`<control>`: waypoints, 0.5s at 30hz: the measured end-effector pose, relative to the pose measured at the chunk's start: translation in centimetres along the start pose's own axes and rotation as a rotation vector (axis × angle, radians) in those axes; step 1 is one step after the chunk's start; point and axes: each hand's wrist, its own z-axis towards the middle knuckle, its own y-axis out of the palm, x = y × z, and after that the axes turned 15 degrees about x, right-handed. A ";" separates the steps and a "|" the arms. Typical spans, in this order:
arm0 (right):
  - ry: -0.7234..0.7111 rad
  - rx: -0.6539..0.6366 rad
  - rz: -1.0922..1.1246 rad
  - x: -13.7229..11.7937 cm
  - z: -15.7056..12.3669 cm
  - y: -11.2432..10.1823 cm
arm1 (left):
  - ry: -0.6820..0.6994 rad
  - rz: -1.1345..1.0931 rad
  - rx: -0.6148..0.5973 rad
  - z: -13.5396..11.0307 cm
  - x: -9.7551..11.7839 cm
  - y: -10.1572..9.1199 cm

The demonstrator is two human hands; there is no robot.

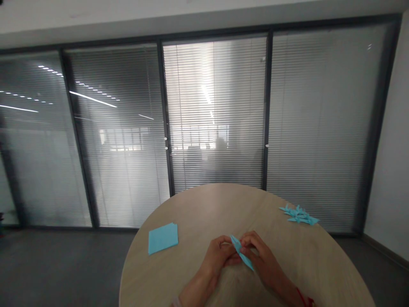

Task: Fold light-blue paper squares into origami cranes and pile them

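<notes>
A narrow folded piece of blue paper is held between both hands just above a round wooden table. My left hand pinches its left side with fingers closed. My right hand grips its right side, fingers curled over the paper. The two hands touch each other at the fingertips near the table's front middle.
A small stack of flat blue paper squares lies on the table to the left. Several finished folded blue paper shapes lie at the far right edge. Behind the table stand glass walls with blinds and a grey floor.
</notes>
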 end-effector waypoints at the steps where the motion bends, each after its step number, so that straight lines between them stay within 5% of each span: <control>1: 0.023 0.010 0.012 0.1 0.0 0.1 | -0.001 -0.004 -0.006 0.0 0.0 0.0; 15: 0.302 0.033 0.084 -0.2 -0.2 0.8 | 0.021 -0.052 0.025 0.4 -1.0 0.3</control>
